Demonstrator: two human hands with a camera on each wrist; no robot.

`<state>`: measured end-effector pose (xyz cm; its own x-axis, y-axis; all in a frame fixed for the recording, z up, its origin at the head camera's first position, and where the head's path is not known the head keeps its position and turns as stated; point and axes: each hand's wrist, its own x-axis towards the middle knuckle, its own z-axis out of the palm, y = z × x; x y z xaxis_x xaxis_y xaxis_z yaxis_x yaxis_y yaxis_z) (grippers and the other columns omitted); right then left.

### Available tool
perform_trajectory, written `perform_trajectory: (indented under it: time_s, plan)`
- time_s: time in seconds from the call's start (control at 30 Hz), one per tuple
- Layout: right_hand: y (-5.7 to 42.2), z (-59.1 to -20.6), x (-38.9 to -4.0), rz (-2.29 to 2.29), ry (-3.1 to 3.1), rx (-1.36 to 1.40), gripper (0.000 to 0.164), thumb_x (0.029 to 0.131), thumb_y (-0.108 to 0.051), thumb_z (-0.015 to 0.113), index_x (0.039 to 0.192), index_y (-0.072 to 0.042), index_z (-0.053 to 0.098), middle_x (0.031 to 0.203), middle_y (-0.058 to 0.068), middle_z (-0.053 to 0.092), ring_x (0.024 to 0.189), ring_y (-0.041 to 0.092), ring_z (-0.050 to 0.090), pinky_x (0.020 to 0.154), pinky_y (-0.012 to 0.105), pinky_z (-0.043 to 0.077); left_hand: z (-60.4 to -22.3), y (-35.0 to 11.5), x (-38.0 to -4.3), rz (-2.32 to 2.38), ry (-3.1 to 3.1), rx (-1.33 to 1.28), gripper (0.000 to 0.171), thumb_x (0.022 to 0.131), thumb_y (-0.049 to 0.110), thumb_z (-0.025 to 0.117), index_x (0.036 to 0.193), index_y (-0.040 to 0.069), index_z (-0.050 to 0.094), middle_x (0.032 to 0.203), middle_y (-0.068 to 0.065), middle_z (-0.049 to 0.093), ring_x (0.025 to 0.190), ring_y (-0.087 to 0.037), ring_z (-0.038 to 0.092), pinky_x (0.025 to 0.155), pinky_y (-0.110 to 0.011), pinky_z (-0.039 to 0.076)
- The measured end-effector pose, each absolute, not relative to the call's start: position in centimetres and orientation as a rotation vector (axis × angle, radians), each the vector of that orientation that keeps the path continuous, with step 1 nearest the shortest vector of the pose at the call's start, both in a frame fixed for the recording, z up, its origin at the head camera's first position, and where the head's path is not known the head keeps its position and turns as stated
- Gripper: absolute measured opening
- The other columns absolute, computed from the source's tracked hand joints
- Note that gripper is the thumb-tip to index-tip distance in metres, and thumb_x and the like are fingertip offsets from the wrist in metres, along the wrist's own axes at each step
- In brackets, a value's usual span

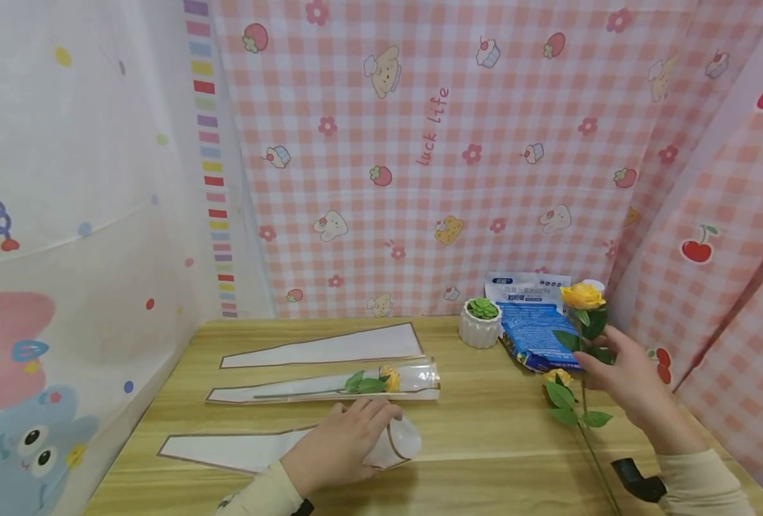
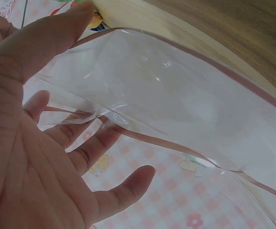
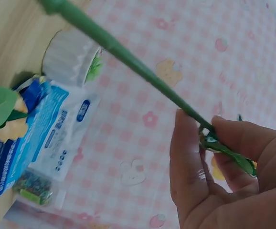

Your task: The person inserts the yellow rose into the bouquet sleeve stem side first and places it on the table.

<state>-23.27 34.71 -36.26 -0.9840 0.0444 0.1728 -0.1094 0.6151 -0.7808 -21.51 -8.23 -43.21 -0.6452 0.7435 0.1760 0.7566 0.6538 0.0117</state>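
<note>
In the head view, with the middle of the yellow-brown wooden table (image 1: 471, 459) as clock centre, the left hand (image 1: 339, 448) lies at 8 o'clock over a long, tapered, brown-bordered clear plastic sleeve (image 1: 246, 450), its rounded mouth bulging just past the fingers. Between 9 and 10 o'clock lies a second sleeve (image 1: 416, 374) with a yellow rose with green leaves (image 1: 371, 385) inside; at 10, a third sleeve (image 1: 336, 350). A white fluted pot with a green succulent (image 1: 481, 324) stands at 1 o'clock, beside a blue-and-white printed plastic bag (image 1: 539, 333) at 2. Near 3 o'clock the right hand (image 1: 629, 376) holds a long-stemmed yellow rose (image 1: 582, 295), bloom uppermost, with another yellow rose (image 1: 560, 394) just below that bloom.

In the left wrist view, the sleeve's film runs from 10 to 4 o'clock, held between the thumb at 10 and the bent, fanned fingers towards 8; how firmly, I cannot tell.

In the right wrist view, thumb and fingers pinch the green stem at 4 o'clock; its length slants up to 11.
</note>
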Motion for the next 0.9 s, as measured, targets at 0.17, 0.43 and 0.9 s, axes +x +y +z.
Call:
perform_trajectory:
  time_s: [0.17, 0.43, 0.9]
  plan:
    - [33.1, -35.9, -23.1, 1.308, -2.574, 0.124, 0.048, 0.103, -0.015, 0.061, 0.141, 0.007, 0.042, 0.131, 0.035, 0.048, 0.100, 0.036, 0.065, 0.067, 0.035, 0.061, -43.2, -8.3, -21.5, -0.133, -2.720, -1.243, 0.076, 0.078, 0.043, 0.088, 0.138, 0.022, 0.045, 0.138, 0.004, 0.051, 0.123, -0.016, 0.051, 0.075, -0.038, 0.052]
    - [31.9, -35.9, -23.4, 1.303, -2.447, 0.177, 0.052, 0.101, -0.010, 0.062, 0.147, 0.003, 0.041, 0.133, 0.030, 0.052, 0.093, -0.009, 0.053, 0.067, 0.031, 0.061, -43.4, -8.3, -21.6, -0.154, -2.718, -1.245, 0.076, 0.079, 0.043, 0.087, 0.138, 0.022, 0.045, 0.137, 0.004, 0.051, 0.122, -0.015, 0.051, 0.074, -0.036, 0.050]
    - [30.9, -36.3, -24.1, 1.323, -2.341, 0.228, 0.054, 0.101, -0.009, 0.061, 0.149, -0.001, 0.036, 0.131, 0.025, 0.053, 0.095, -0.012, 0.053, 0.065, 0.027, 0.060, -43.4, -8.3, -21.7, -0.134, -2.705, -1.236, 0.076, 0.078, 0.043, 0.088, 0.137, 0.021, 0.046, 0.135, 0.003, 0.052, 0.121, -0.016, 0.052, 0.074, -0.034, 0.050]
